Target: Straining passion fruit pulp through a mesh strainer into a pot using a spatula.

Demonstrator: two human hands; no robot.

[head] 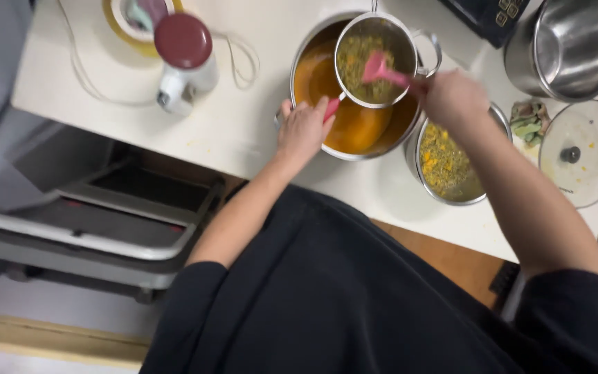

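Two hands of mine are busy over the white bench (230, 131), seen from my head looking down. My left hand (304, 130) is closed around the red handle (331, 109) of a sieve (375, 61), at the near rim of a steel pot (354, 86), and keeps the sieve level above the orange liquid (354, 125) in that pot. The sieve carries a heap of greenish-yellow pulp (365, 69). My right hand (451, 97) is clenched on the end of a pink spatula (382, 71), whose blade rests in the pulp. Just beside the pot, to the right and partly under my right forearm, stands a steel bowl (444, 166) with more yellow-green pulp in it. Farther right lies a glass lid (583, 152), knob up, and between it and the bowl sits a small pile of green scraps (529, 121). Behind those stands an empty steel pot (567, 45). At the far left of the bench is a white grinder with a dark red cap (183, 59), its cord trailing over the top. Below the bench edge on the left is a grey folded frame (91, 221), and my black clothing fills the bottom.
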